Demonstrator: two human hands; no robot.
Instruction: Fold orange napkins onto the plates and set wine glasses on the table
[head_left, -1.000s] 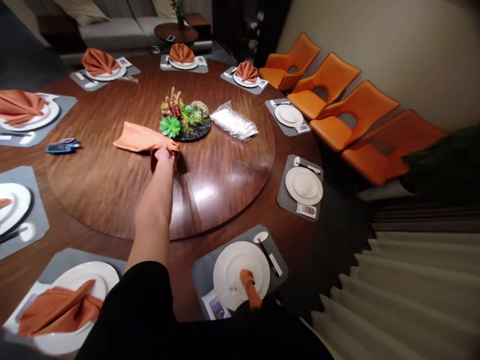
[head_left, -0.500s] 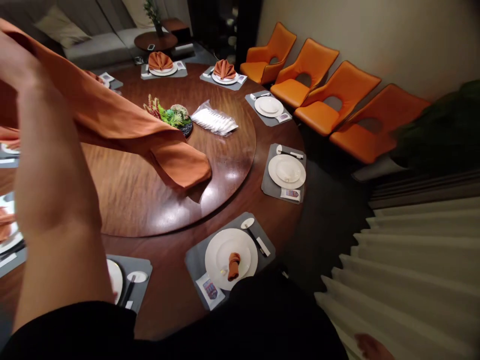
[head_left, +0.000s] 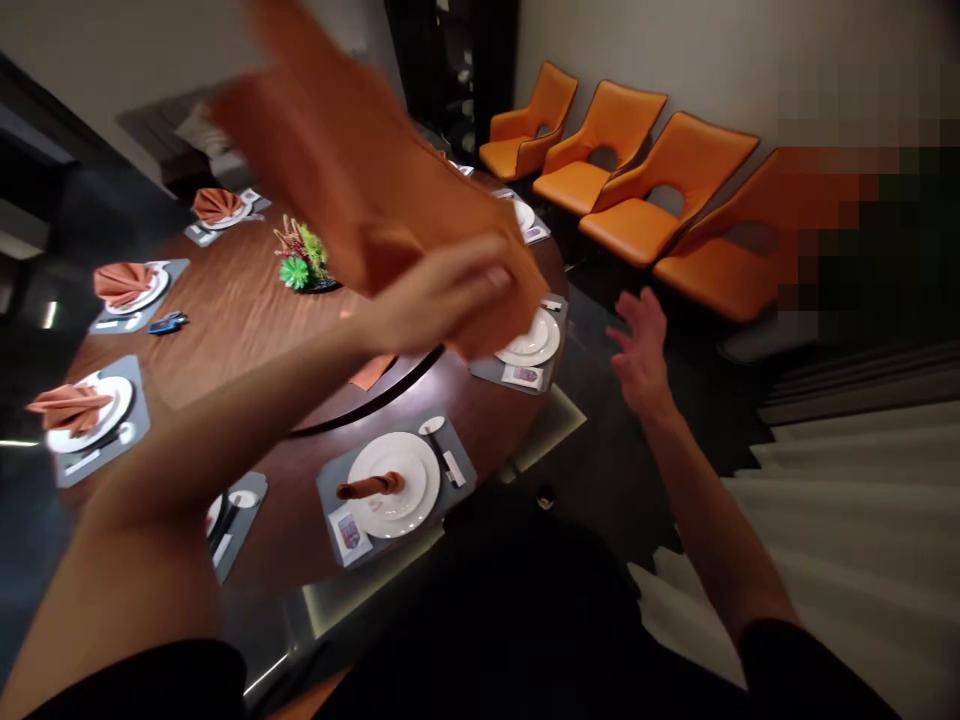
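Note:
An orange cloth napkin [head_left: 390, 170] hangs in the air over the round table, blurred by motion. My left hand [head_left: 442, 295] is closed on its lower right part, the fingers partly covered by the cloth. To the right, beyond the table edge, my right hand [head_left: 639, 350] is raised over the dark floor with fingers apart, holding nothing. Nearest below is a stacked white plate [head_left: 424, 465] with a rolled orange napkin [head_left: 371, 486] lying on it. Another white plate [head_left: 551, 340] is partly hidden behind the held napkin.
Folded napkins [head_left: 124, 284] stand on plates along the table's left side. A green plant centrepiece [head_left: 304, 262] sits on the wooden turntable [head_left: 232, 310]. Several orange chairs [head_left: 630, 225] line the wall. A pale curtain [head_left: 862, 500] hangs at right.
The napkin has swung up and to the right with my left hand, which now shows. My right hand has risen from the bottom edge. The view has shifted, showing more of the table's left side.

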